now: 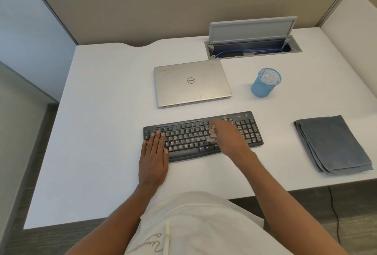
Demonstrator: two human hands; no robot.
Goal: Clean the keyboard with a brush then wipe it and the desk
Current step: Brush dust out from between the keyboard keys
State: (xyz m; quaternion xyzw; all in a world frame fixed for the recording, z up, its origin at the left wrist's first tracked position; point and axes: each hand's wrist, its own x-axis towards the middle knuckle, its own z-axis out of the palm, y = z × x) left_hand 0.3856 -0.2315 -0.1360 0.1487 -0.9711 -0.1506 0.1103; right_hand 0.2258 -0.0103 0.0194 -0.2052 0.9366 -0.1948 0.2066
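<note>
Brushing the keyboard [187,137] looks to be the step in hand: the right hand [227,137] grips a small pale brush [211,136] over the keys just right of the keyboard's middle. The brush is blurred, so I cannot tell how its bristles meet the keys, and the fingers curled round it are mostly hidden behind the back of the hand. The left hand [154,157] lies flat on the keyboard's left end, fingers straight and close together, pressing it to the desk [102,132]. That seems sound, since it should stop the keyboard sliding under each stroke. Short strokes along each row, flicked toward the keyboard's near edge, would likely lift crumbs out of the gaps rather than push them deeper. The keyboard sits near the desk's middle, slightly askew, its right end farther back. Just behind it lies a closed laptop [191,83], so strokes away from the person have little room. Behind and right of the keyboard stands a blue mesh cup [265,82]. Well to the keyboard's right lies a folded grey cloth [332,144], close to the desk's near edge, within reach for wiping. Left of the keyboard and in front of it the white desk top runs wide, which gives room to sweep debris short of the near edge.
</note>
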